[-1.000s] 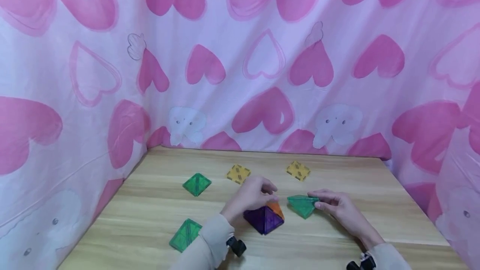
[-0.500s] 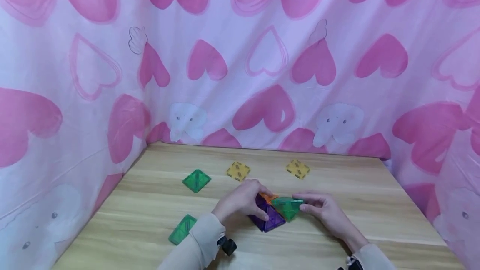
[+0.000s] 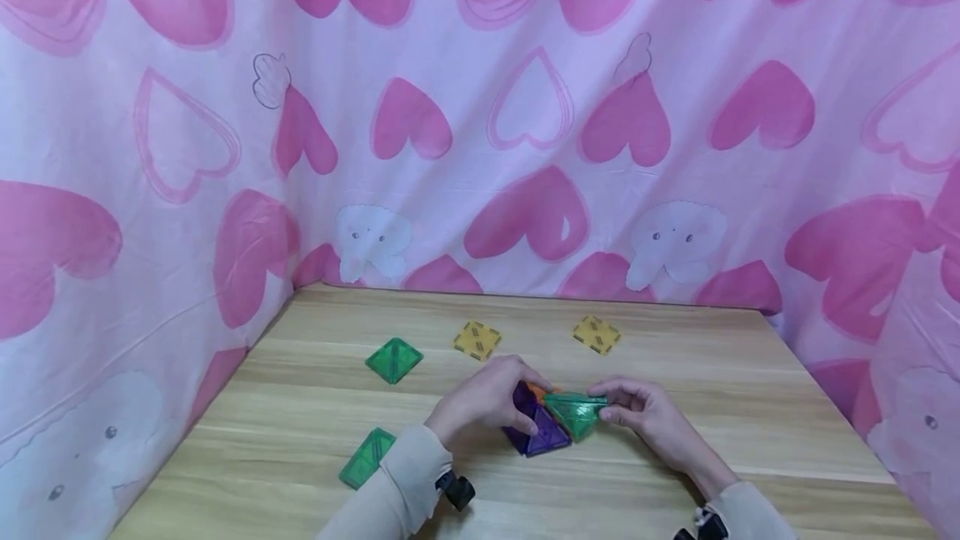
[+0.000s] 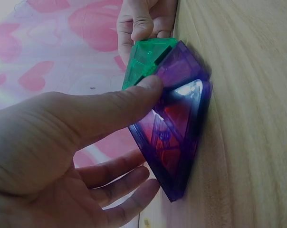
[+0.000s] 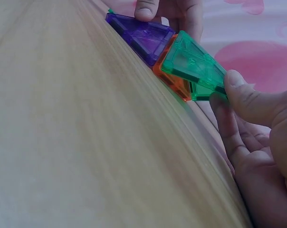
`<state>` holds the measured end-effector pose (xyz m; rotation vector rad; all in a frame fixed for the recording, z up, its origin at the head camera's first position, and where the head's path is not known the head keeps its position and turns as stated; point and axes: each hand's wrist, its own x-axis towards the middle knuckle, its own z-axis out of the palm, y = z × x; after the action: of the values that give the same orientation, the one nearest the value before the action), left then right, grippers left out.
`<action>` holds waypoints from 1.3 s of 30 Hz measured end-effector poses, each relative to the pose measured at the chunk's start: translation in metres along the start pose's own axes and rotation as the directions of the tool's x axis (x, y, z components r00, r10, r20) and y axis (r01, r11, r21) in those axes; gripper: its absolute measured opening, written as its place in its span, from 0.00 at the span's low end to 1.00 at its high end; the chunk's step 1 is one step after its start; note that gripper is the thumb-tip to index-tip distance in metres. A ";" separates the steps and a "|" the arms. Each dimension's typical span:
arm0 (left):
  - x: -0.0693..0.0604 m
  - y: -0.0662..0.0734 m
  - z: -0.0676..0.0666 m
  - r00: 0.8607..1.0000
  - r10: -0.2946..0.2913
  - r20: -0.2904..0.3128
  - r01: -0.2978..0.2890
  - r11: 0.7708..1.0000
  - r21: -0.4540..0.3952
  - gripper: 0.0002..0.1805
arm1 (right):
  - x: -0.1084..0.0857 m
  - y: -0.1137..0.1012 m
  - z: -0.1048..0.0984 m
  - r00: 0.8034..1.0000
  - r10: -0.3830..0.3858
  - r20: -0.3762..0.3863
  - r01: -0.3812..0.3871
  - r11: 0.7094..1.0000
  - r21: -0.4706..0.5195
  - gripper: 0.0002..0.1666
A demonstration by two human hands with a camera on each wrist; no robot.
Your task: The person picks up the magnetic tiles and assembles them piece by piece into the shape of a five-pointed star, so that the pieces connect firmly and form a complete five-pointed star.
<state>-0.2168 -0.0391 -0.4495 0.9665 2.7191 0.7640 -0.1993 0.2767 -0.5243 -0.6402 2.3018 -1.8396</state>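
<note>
Purple triangular magnetic tiles [image 3: 549, 433] stand tilted together with an orange tile [image 5: 181, 88] on the table, forming a low pointed shape. My left hand [image 3: 483, 398] holds this shape, thumb on a purple tile and fingers reaching round its far side, partly hidden. At its right, my right hand [image 3: 648, 423] pinches green triangular magnetic tiles [image 3: 576, 413] between thumb and fingers. In the right wrist view, the green tiles' near end touches or overlaps the orange tile's edge; whether they are joined I cannot tell.
Two yellow tiles, one left [image 3: 477, 341] and one right [image 3: 597, 335], lie flat toward the back. Green tiles lie at the left, one group farther back [image 3: 393, 360], another [image 3: 367, 458] beside my left sleeve. A pink heart-print curtain [image 3: 525, 215] borders the wooden table [image 3: 712, 365].
My right hand has moved left, bringing the green tiles against the purple and orange shape. My left hand has lowered its thumb onto the purple tile. Little differs over the last half second.
</note>
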 end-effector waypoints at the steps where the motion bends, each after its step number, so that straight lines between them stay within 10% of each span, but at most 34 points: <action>1: 0.000 0.000 0.000 1.000 0.008 -0.004 -0.008 1.000 -0.004 0.31 | 0.000 0.000 0.000 1.000 -0.004 0.005 0.004 1.000 0.018 0.23; 12: -0.004 0.001 -0.003 0.991 -0.137 -0.010 0.136 0.990 -0.029 0.37 | 0.003 0.001 -0.007 1.000 -0.007 -0.009 0.008 0.995 0.095 0.22; 18: -0.004 0.000 -0.004 0.983 -0.183 0.003 0.183 0.982 -0.054 0.38 | 0.018 0.006 -0.020 0.990 -0.016 -0.141 0.042 0.982 0.183 0.30; 26: -0.004 0.001 -0.004 0.973 -0.230 0.022 0.231 0.971 -0.065 0.43 | 0.042 0.020 -0.040 0.918 -0.010 -0.398 -0.100 0.962 -0.256 0.24; 33: -0.003 -0.001 -0.002 0.983 -0.181 0.021 0.182 0.980 -0.076 0.41 | 0.056 0.025 -0.041 0.935 -0.164 -0.315 -0.054 0.811 -0.582 0.21; 39: -0.004 -0.001 -0.005 0.986 -0.161 0.049 0.164 0.984 -0.072 0.41 | 0.061 0.022 -0.035 0.936 -0.185 -0.299 -0.028 0.808 -0.588 0.18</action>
<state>-0.2160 -0.0439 -0.4455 0.7257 2.6696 0.7997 -0.2721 0.2880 -0.5271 -0.5049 3.1708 -1.3188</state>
